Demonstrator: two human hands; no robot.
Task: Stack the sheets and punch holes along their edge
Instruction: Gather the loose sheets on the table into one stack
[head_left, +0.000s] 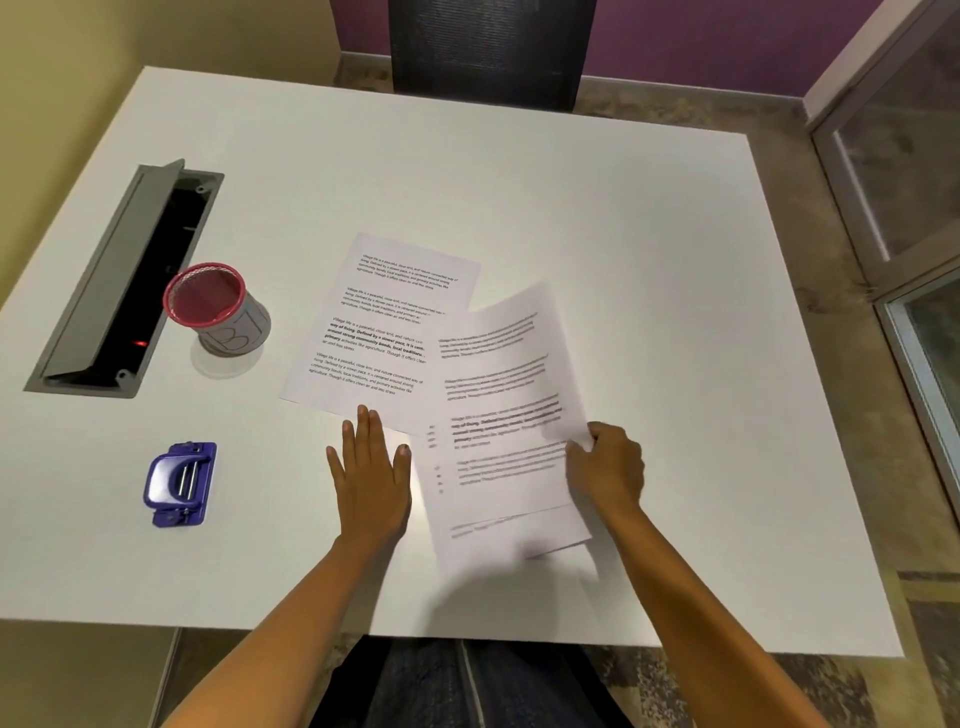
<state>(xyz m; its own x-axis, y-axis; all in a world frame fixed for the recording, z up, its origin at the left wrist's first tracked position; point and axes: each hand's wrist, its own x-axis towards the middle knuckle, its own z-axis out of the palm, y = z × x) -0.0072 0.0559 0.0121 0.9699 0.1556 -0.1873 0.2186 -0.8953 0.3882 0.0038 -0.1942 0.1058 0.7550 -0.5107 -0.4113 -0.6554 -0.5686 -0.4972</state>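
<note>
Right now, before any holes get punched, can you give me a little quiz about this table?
1. True or false: the blue hole punch sits on top of the paper.
2. Which hand grips the blurred sheets?
3. Fill in: the mesh pen cup has a ___ rim.

Key
1. False: it sits apart from the paper, on the bare table.
2. The right hand; the left hand lies flat.
3. Red.

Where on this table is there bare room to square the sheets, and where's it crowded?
Bare: far table between flat sheets and chair, and the right side past the held sheets in the right hand. Crowded: cable hatch, pen cup, hole punch at left; left hand mid-table.
</note>
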